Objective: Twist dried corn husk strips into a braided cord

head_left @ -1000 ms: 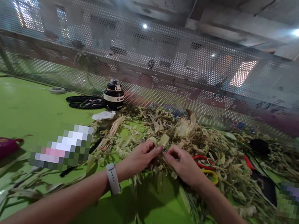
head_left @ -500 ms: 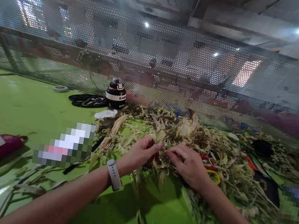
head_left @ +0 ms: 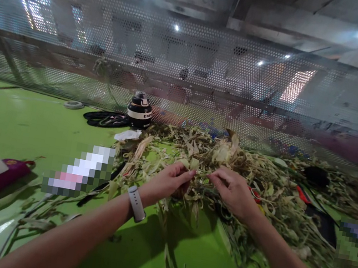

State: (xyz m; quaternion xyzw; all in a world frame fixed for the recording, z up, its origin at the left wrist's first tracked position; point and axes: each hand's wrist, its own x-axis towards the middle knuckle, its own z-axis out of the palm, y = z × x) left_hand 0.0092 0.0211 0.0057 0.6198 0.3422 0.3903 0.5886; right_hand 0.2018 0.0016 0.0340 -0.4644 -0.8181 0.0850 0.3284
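My left hand (head_left: 167,180), with a watch (head_left: 136,204) on the wrist, is closed on pale, dry leaf strips (head_left: 191,164) that look like corn husk. To its right, my right hand (head_left: 233,190) pinches the end of a thin strand (head_left: 202,173) that spans the gap between the two hands. Both hands are above the near edge of a heap of dry husk strips (head_left: 184,142). Red looped handles (head_left: 254,194), perhaps of scissors, are partly hidden behind my right hand.
The green tabletop (head_left: 45,124) has a black bottle (head_left: 139,111), white tissue (head_left: 128,135), a roll of tape (head_left: 73,105) and a purple power strip (head_left: 13,169). Behind stands a perforated metal screen (head_left: 191,67). A black pouch-like item (head_left: 320,223) lies at right.
My right hand has moved right, away from my left, widening the gap with the strand across it. It covers more of the coloured handles. My left hand has stayed nearly in place.
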